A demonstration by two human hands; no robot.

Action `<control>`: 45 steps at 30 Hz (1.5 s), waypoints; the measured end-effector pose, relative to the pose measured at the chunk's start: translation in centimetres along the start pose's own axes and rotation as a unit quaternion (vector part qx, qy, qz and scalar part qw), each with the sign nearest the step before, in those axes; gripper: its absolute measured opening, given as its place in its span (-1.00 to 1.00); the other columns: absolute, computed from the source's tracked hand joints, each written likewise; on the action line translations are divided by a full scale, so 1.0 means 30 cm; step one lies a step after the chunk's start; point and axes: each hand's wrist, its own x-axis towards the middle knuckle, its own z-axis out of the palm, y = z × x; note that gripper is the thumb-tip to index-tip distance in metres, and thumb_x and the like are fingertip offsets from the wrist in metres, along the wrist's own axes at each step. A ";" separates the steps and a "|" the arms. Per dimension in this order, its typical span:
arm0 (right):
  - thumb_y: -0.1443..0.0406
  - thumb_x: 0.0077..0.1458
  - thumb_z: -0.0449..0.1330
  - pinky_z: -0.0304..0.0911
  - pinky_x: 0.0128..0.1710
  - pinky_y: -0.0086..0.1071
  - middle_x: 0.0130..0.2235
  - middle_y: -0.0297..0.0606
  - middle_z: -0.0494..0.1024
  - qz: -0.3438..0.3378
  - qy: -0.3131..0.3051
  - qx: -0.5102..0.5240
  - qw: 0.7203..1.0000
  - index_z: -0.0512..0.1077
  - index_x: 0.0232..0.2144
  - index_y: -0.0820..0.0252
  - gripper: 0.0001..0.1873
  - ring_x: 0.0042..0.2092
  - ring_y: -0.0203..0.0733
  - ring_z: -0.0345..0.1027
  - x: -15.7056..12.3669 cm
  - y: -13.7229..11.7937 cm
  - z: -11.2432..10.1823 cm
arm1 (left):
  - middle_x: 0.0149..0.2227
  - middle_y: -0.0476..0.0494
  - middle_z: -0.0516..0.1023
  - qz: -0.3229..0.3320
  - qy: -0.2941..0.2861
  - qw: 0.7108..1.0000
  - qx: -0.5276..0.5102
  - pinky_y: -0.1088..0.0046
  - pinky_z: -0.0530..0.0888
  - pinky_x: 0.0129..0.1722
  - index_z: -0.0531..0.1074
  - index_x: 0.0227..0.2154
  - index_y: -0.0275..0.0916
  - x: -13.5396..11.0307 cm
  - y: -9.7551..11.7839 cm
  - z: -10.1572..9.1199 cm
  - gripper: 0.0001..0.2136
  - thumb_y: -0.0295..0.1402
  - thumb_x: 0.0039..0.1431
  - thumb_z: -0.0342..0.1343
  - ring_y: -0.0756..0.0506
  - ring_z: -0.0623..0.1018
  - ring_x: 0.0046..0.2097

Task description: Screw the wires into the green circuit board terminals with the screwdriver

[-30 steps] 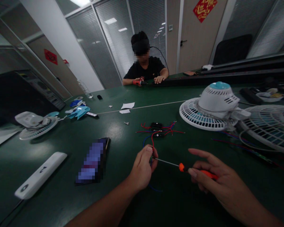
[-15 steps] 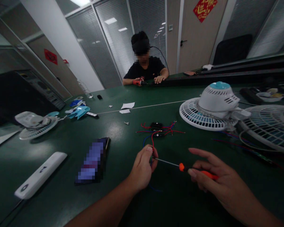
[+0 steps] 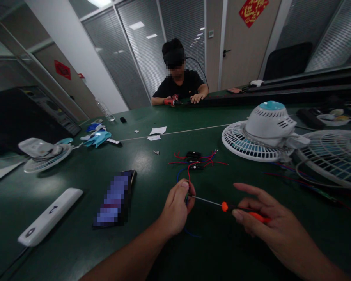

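My left hand [image 3: 175, 208] is pinched shut on a small wired part at the table's near middle; red and blue wires run up from it. My right hand [image 3: 269, 222] grips an orange-handled screwdriver [image 3: 226, 206], index finger stretched out above it. The thin shaft points left and its tip meets the part between my left fingers. Just beyond lie small black parts with red and blue wires [image 3: 196, 160].
A phone [image 3: 114, 198] and a white remote-like bar [image 3: 48, 217] lie to the left. White fan parts [image 3: 265, 132] sit at right, another fan [image 3: 43, 153] at far left. Paper scraps [image 3: 157, 132] lie mid-table. A person [image 3: 179, 80] works across the green table [image 3: 76, 242].
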 end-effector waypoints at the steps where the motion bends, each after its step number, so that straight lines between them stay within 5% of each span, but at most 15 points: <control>1: 0.02 -0.02 0.23 0.31 -0.55 -0.37 -0.43 -0.33 0.51 -0.003 0.001 -0.008 1.000 0.28 0.07 0.15 -0.36 -0.52 -0.24 0.34 -0.001 -0.002 -0.001 | -0.66 0.13 0.15 -0.004 0.001 1.000 0.000 0.57 0.09 -0.65 0.28 -0.46 -0.25 0.000 0.001 0.001 -0.66 -0.13 0.26 -0.20 0.08 0.11 -0.65; 8: 0.02 -0.01 0.24 0.32 -0.47 -0.34 -0.43 -0.32 0.54 -0.026 0.015 -0.057 0.998 0.33 0.06 0.10 -0.40 -0.45 -0.19 0.40 -0.014 0.008 -0.002 | -0.65 0.11 0.16 -0.001 0.005 1.000 0.023 0.58 0.09 -0.65 0.29 -0.47 -0.25 -0.002 -0.002 0.004 -0.66 -0.13 0.27 -0.19 0.07 0.14 -0.64; 18: -0.17 0.12 -0.04 0.18 -0.65 -0.41 -0.51 -0.27 0.57 0.085 -0.028 0.013 0.996 0.21 0.17 0.18 -0.25 -0.57 -0.22 0.39 -0.013 -0.006 -0.001 | -0.62 0.10 0.17 0.003 0.005 1.000 0.013 0.59 0.09 -0.65 0.29 -0.48 -0.25 -0.003 -0.005 0.003 -0.65 -0.12 0.26 -0.18 0.07 0.15 -0.62; 45: -0.03 0.13 0.10 0.36 -0.54 -0.34 -0.51 -0.33 0.56 0.010 -0.038 0.007 0.999 0.21 0.14 0.18 -0.37 -0.53 -0.20 0.41 -0.002 0.004 0.004 | -0.64 0.10 0.16 -0.005 0.014 1.000 0.021 0.57 0.10 -0.65 0.29 -0.50 -0.24 -0.003 0.015 0.007 -0.62 -0.03 0.20 -0.14 0.06 0.15 -0.63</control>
